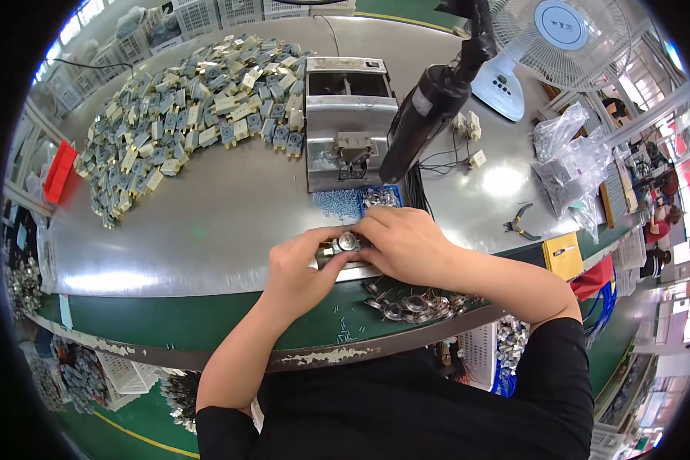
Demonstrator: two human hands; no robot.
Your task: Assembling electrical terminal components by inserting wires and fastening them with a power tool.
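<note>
My left hand (297,267) and right hand (408,243) pinched the round metal part (347,241) between them, both equally near, on my side of the steel machine (345,119); my grip hid its long axis.

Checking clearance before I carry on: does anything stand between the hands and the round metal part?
Nothing visible does: the left hand and right hand hold the round metal part in their fingers. The small pale-blue pieces and metal machine lie beyond the hands.
</note>
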